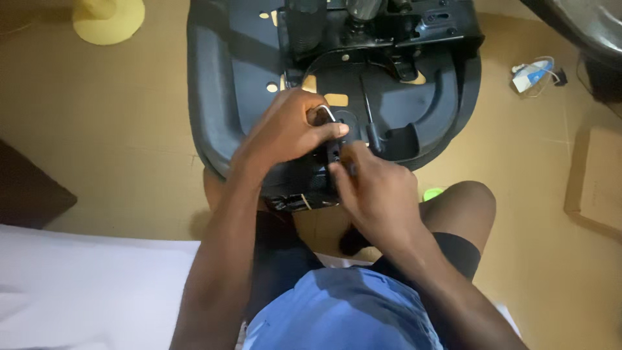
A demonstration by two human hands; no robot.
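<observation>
The left hand (288, 133) grips a bent metal key (326, 113) on the upturned chair seat (214, 84). The right hand (376, 188) pinches the black bracket (333, 152); it should hold this steady while the key turns slowly.

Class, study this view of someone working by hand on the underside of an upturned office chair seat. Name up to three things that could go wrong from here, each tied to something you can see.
1. Both hands crowd one small black bracket: the left hand grips a bent metal key while the right hand steadies the part. A slip could pinch fingers.
2. The chair seat rests against the knees, not a bench, so it may shift.
3. Dim light makes small fittings easy to misplace on the floor.
</observation>
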